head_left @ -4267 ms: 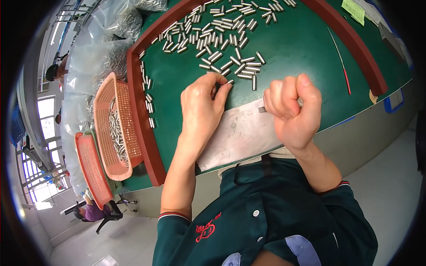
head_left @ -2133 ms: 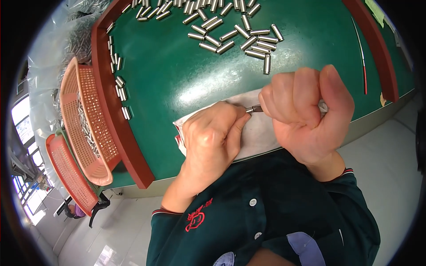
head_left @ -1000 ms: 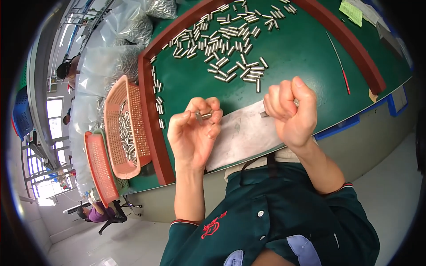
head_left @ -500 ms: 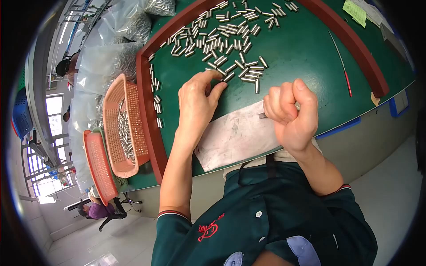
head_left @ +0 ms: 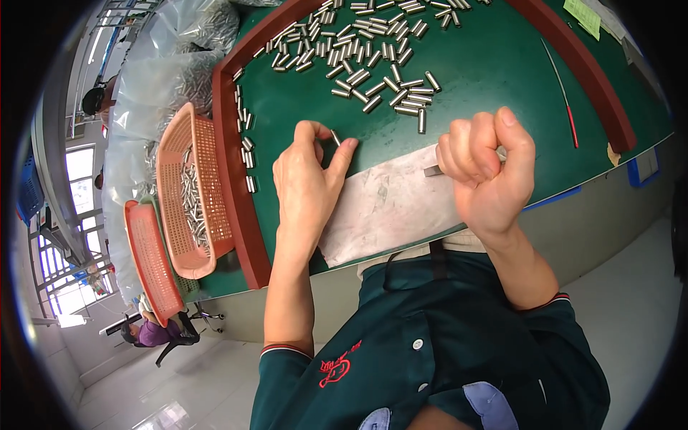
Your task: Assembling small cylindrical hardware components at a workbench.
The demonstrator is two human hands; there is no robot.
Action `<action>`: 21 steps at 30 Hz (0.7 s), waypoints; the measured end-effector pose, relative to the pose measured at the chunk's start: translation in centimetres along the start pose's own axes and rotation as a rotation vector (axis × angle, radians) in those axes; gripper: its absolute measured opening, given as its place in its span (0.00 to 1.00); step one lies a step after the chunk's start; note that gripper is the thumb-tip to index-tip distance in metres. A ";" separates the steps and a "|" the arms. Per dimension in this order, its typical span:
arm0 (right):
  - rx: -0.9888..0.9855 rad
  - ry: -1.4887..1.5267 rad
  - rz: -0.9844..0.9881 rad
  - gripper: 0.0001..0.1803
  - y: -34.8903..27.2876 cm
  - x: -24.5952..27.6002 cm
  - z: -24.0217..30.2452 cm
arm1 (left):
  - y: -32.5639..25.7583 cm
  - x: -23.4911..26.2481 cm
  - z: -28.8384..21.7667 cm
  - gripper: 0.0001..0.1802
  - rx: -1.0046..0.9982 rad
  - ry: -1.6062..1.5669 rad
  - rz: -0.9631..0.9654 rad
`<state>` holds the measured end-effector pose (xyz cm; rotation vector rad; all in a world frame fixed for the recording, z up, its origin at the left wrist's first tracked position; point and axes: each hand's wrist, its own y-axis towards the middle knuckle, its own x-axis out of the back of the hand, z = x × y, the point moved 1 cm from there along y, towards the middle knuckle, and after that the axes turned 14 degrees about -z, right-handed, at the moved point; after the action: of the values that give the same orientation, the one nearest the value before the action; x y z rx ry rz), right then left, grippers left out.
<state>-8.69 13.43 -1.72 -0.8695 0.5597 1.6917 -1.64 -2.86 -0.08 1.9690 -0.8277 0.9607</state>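
My left hand (head_left: 304, 179) pinches a small shiny metal cylinder (head_left: 335, 137) between thumb and index finger, above the green table top near the left end of a stained white cloth (head_left: 393, 213). To the right, my right hand (head_left: 491, 172) is curled into a fist over the cloth's right end. From that fist sticks out the flat dark end of a tool (head_left: 433, 171); the remainder is hidden in the palm. Beyond both hands lie many loose metal cylinders (head_left: 367, 49), some of them in a small cluster (head_left: 414, 99) close by.
A dark red raised border (head_left: 236, 172) frames the table, with several cylinders along its inside. Left of it are an orange basket (head_left: 223, 179) holding cylinders, a red basket (head_left: 152, 265) and clear bags of parts (head_left: 193, 79). A red-handled thin tool (head_left: 572, 127) lies right. A seated person (head_left: 154, 333) is far off.
My left hand has drawn back from the cluster toward me and the left, lifting one cylinder off the table. My right fist stays closed over the cloth. The whole view has shifted slightly.
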 end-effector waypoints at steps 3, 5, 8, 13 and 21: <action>0.002 0.003 -0.013 0.23 0.1 0.0 -0.1 | 0.0 0.0 0.4 0.11 0.010 0.066 -0.028; -0.005 0.010 -0.037 0.23 -0.1 0.0 0.0 | -0.1 0.1 0.4 0.08 0.033 0.037 -0.025; 0.007 -0.003 -0.036 0.23 0.1 0.0 -0.1 | -0.5 0.3 -0.2 0.06 0.002 -0.091 -0.012; -0.035 0.035 -0.041 0.23 0.2 -0.4 0.5 | -3.4 0.4 -2.5 0.06 -0.071 -0.309 0.177; -0.117 -0.072 -0.001 0.24 0.4 -1.6 0.0 | -4.1 -0.4 -2.6 0.06 -0.061 -0.305 0.148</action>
<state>-8.88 12.30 -0.50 -0.8881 0.4147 1.7617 0.57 1.36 -0.80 2.0516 -1.1728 0.7155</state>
